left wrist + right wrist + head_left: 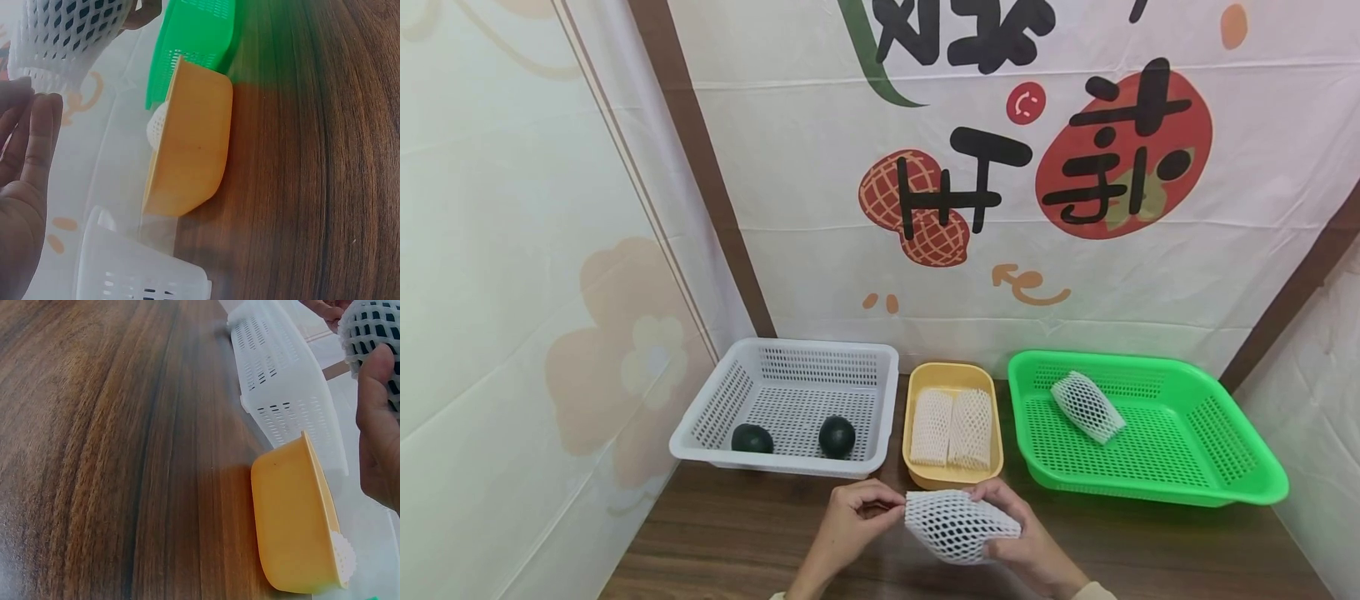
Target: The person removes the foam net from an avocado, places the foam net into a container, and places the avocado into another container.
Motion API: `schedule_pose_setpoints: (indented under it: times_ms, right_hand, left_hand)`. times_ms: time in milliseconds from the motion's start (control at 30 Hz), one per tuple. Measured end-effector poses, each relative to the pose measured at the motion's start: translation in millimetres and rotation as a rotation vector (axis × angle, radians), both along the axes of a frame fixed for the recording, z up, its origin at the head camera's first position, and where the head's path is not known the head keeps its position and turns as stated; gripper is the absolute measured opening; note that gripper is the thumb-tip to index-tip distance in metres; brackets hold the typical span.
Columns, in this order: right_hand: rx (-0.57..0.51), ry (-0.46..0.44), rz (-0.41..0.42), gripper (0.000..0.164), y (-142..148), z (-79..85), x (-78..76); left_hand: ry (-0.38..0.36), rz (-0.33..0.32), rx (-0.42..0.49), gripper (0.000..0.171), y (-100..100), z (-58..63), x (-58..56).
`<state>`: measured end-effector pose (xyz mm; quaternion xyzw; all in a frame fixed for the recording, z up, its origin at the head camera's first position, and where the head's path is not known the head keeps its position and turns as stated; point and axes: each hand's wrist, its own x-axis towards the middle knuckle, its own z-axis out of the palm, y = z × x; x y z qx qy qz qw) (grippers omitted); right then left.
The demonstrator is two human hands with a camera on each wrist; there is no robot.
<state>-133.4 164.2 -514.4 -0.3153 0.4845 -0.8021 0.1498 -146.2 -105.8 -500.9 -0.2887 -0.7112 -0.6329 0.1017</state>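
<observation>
Soft, even light — pale glare on the desk (125, 462) toward its near edge, faint shadow beside the yellow tray (290, 515) — wrist views slightly blurred.

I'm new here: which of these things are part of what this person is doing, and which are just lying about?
Seemingly part of the job:
netted dark item, being held
two dark round items in the white basket
foam nets in the yellow tray
another netted piece in the green basket

Seemingly just surroundings:
printed backdrop
flowered side cloth
</observation>
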Motion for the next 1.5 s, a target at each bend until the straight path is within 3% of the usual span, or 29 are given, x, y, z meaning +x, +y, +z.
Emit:
schedule_pose_setpoints:
  times_ms: [133,367,500,900,1233,1367,1500]
  right_hand:
    - [0.005,-0.009,0.005,0.049,-1.6,-0.8,0.9]
    - [0.027,0.016,-0.012,0.049,-4.5,-3.0,3.3]
    - [0.028,0.014,-0.016,0.048,-4.4,-4.0,3.6]
    - [-0.033,0.002,0.021,0.049,-7.2,-2.8,4.1]
    - [-0.065,-0.041,0.030,0.051,-11.6,1.3,5.7]
    - [-0.072,-0.025,0.034,0.051,-13.0,1.5,5.7]
    - [-0.069,-0.023,0.034,0.049,-14.2,1.5,5.4]
  left_hand:
    - [-0.008,-0.033,0.019,0.005,-0.8,-2.5,-1.2]
    - [0.009,-0.161,0.072,0.014,0.4,-1.6,0.4]
    - [0.023,-0.192,0.071,0.015,1.8,-2.7,1.9]
    - [-0.134,-0.404,0.149,0.037,8.2,-5.3,4.9]
    - [-0.236,-0.337,0.039,0.055,17.3,-2.3,11.4]
    - [-0.185,-0.301,-0.002,0.058,18.9,-1.9,11.5]
    - [-0.059,-0.227,-0.077,0.064,18.1,-1.6,10.4]
